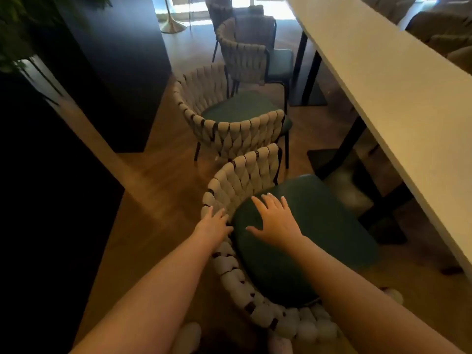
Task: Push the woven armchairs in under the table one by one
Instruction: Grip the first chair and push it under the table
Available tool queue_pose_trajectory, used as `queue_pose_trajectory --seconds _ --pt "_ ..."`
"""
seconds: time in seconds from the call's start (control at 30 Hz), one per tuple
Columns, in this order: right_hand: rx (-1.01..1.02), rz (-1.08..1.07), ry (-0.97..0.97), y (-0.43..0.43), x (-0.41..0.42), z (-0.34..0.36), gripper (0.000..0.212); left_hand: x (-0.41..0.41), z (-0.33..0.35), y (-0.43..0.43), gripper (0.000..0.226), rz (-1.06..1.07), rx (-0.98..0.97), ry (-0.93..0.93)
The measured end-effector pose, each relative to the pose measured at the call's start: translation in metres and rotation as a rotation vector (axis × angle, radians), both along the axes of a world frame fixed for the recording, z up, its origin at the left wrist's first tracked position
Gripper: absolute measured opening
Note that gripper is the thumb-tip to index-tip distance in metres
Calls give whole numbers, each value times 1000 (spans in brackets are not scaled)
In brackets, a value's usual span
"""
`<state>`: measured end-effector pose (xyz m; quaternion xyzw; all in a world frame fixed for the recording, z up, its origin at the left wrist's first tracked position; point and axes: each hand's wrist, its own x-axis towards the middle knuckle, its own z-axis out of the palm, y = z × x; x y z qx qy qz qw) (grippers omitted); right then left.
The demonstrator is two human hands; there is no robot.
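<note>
The nearest woven armchair [240, 180] has a beige braided back and a dark green seat [314, 226]; it stands just in front of me, pulled out from the long white table [398, 103] on the right. My left hand [213, 222] rests on the top of its woven backrest, fingers laid over the rim. My right hand [273, 221] hovers over the green seat with fingers spread, holding nothing. A second woven armchair [224, 129] stands behind it, also out from the table. A third armchair [245, 54] is farther back, closer to the table.
Black table legs and base plates [342, 159] stand under the tabletop. A dark cabinet wall [115, 72] runs along the left, leaving a strip of wooden floor. More chairs [444, 29] sit on the table's far side. A lamp base [173, 25] stands at the back.
</note>
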<state>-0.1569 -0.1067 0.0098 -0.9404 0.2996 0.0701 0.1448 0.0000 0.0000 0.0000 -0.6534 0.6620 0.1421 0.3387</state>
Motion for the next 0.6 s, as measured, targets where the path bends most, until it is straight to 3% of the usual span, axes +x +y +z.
queue_pose_trajectory --seconds 0.2,0.43,0.6 --pt "210 -281 40 38 25 -42 83 50 -34 3 65 -194 89 -4" --pt "365 -677 -2 101 32 -94 79 73 -59 3 71 -424 9 66" --pt "557 -646 86 142 18 -106 92 79 -73 -12 58 -525 7 141"
